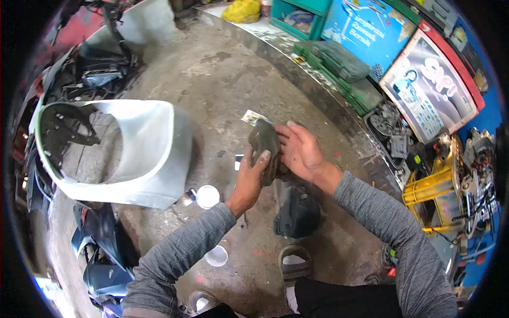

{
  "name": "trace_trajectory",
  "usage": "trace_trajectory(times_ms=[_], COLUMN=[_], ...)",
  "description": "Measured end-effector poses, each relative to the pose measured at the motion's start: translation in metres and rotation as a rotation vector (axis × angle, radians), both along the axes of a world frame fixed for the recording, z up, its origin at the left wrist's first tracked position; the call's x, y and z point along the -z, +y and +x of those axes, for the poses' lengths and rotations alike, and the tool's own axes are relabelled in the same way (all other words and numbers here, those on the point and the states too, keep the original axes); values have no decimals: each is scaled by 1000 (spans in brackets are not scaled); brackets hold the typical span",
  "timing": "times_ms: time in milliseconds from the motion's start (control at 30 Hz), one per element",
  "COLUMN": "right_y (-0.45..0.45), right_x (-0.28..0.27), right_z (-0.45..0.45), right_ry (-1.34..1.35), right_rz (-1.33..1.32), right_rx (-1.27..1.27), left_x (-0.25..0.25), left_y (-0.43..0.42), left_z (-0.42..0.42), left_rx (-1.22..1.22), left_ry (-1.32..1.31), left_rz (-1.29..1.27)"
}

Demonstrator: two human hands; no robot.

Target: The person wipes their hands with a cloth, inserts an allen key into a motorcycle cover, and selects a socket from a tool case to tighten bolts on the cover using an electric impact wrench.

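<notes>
Grey-brown moulded part [264,142] sits mid-frame; our left hand [251,176] is clamped on it, thumb across its face. Our right hand [303,152] is spread out just beside it; we can't tell if its fingertips touch. Black plastic housing [300,214] lies below centre, white fairing shell [181,156] at left, round white container [208,196] between.

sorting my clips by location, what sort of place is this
Likely a vehicle repair shop: a large white body panel and dark panels on the floor at left, metal machine parts at right.
</notes>
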State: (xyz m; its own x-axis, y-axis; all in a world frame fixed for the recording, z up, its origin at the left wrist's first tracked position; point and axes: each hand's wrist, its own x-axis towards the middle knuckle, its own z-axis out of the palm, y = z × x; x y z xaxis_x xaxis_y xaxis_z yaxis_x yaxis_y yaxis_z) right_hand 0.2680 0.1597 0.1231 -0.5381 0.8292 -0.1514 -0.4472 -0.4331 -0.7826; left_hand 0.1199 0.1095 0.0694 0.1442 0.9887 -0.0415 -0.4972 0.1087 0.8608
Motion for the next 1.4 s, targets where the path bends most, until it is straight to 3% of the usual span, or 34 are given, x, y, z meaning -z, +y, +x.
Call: trace_trajectory(times_ms=[100, 233, 333, 500, 567, 633, 700, 767, 900, 967, 1000, 1100, 1233, 1300, 1400], right_y=[-6, -16, -26, -20, -17, -19, -24, -29, -36, -43, -45, -48, -46, -47, -51], right_x=[-3, -16, -22, -27, -33, -32, -33, -30, -28, -27, -28, -31, -27, -28, -30], right_z=[-46, -95, -119, -131, -129, -129, -131, -136, -146, -156, -161, -171, -175, -175, -174], right_ry=[138, 94, 6, 74, 110, 96, 118, 99, 92, 110, 135, 189, 255, 318, 372], right_rz=[-18, 69, 63, 112, 43, 57, 10, 28, 36, 23, 18, -34, -39, -90, -132], right_rx=[-64, -163, -221, -399, -401, -394, -341, -321, -241, -231, -226, -234, -358, -378, -377], left_x=[-10, -3, -8, -27, -23, -27, -30, -16, -14, -21, -22, -20, -29, -38, -32], left_y=[-4, -13, -27, -47, -52, -59, -63, -64, -68, -69, -65, -55, -54, -55, -48], left_z=[-37, -82, -114, -150, -164, -173, -182, -195, -185, -172, -164, -171, -174, -166, -169], left_rx=[-153, -329, -369, -410, -160, -221, -266, -210, -196, -183, -305, -357, -447, -543, -474], left_ry=[23, 201, 520, 758, 320, 298, -53, 7, -175, -85, -140, 23, 32, -36, -194], left_rz=[24, 106, 82, 142, 86, 78, -31, -40, -14, -64, -24, -24, -5, -55, -125])
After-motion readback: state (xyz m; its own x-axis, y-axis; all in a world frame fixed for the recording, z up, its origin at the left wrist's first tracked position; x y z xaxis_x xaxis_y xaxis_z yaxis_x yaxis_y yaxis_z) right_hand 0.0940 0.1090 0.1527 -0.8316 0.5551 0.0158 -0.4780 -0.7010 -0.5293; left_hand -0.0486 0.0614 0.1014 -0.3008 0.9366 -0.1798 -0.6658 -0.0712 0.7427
